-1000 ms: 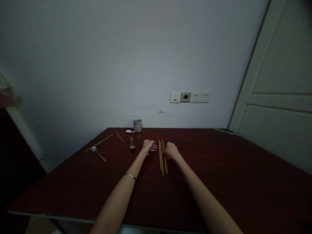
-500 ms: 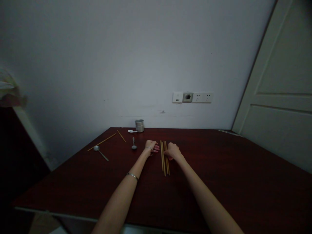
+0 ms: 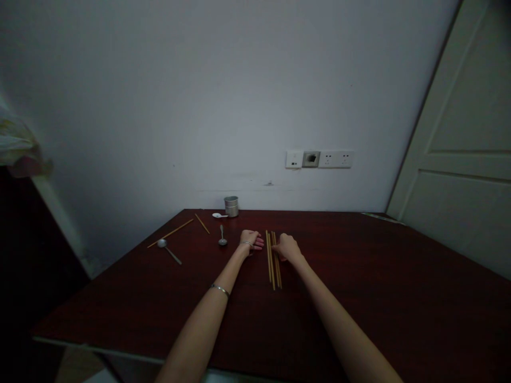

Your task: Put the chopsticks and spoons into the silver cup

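Several wooden chopsticks [image 3: 270,268] lie side by side on the dark red table, pointing away from me, with a narrow gap between the left ones and the right ones. My right hand [image 3: 288,248] is at the right side of this row, its fingers bent and closed on the right-hand chopsticks; the fingertips are partly hidden. Just left of the row, my left hand [image 3: 252,241] rests with fingers extended and palm turned sideways, holding nothing. A small metal spoon [image 3: 222,241] lies to the left of it.
Farther left are a long-handled metal spoon [image 3: 172,256] and two separate chopsticks, one long [image 3: 171,232] and one angled [image 3: 202,223]. A metal cup [image 3: 231,207] and a white spoon [image 3: 219,216] sit by the wall. Sockets [image 3: 335,159] are above the table [image 3: 359,298].
The camera view has shifted slightly, so everything appears a little farther right. Both hands keep about the same place beside the chopsticks.
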Demonstrator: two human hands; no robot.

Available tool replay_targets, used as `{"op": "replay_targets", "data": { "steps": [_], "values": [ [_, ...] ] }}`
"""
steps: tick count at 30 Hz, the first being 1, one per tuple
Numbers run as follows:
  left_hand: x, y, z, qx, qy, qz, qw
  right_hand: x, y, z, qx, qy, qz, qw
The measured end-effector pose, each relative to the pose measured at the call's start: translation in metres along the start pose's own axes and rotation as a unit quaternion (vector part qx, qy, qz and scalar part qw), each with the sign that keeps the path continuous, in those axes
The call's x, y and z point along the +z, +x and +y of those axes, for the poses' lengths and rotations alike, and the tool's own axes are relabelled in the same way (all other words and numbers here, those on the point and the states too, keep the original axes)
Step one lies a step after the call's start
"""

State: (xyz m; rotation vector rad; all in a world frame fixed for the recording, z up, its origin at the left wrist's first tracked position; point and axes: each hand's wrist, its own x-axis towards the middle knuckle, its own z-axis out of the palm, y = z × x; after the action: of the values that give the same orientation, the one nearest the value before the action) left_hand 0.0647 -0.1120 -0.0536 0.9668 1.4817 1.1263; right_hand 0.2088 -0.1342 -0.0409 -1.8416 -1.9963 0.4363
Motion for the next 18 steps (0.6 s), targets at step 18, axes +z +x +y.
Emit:
{"op": "replay_targets", "data": {
  "steps": [18],
  "values": [
    [-0.007,0.001,0.01,0.044,-0.049,0.011,0.998,-0.017,0.007,-0.019,-0.025,-0.044,0.026,0.998]
  ]
}}
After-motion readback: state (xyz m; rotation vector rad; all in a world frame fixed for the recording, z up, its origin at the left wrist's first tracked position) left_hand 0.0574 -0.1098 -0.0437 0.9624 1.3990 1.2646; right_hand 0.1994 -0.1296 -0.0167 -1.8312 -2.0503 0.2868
